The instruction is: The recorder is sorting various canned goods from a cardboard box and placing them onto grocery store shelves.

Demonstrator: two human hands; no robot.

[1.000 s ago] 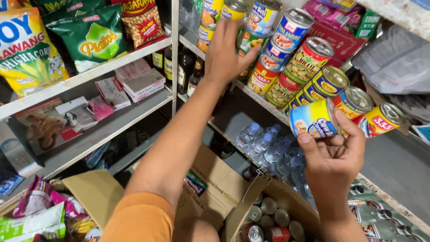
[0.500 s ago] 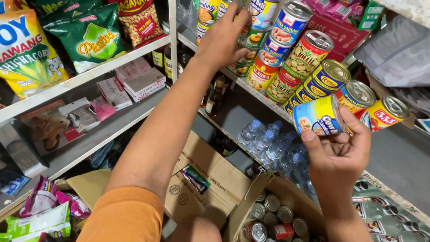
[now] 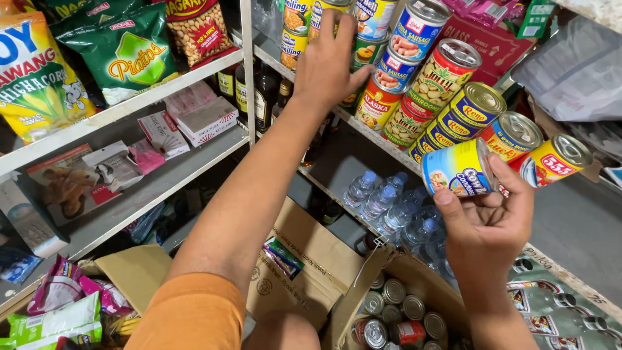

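The leaning stack of printed tin cans (image 3: 414, 84) on the white wire shelf (image 3: 363, 133) could be toppled if it is nudged by the left hand (image 3: 327, 65), whose grip is spread loosely over the upper cans. A yellow-and-blue tin can (image 3: 459, 170) is held on its side, just below the shelf's lowest cans, in the closed grip of the right hand (image 3: 489, 223); it could be dropped into the cardboard box of cans (image 3: 395, 311) below.

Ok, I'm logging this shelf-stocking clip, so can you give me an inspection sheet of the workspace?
Surface: metal shelf with stacked cans.
Job's things: blue and yellow can; open cardboard box with cans inside.
Clutter: snack bags, dark bottles, small cartons, water bottles.
Hands: left hand on the stacked cans; right hand holds the blue and yellow can.
Cables: nothing seen.
Surroundings: more packets at lower left.
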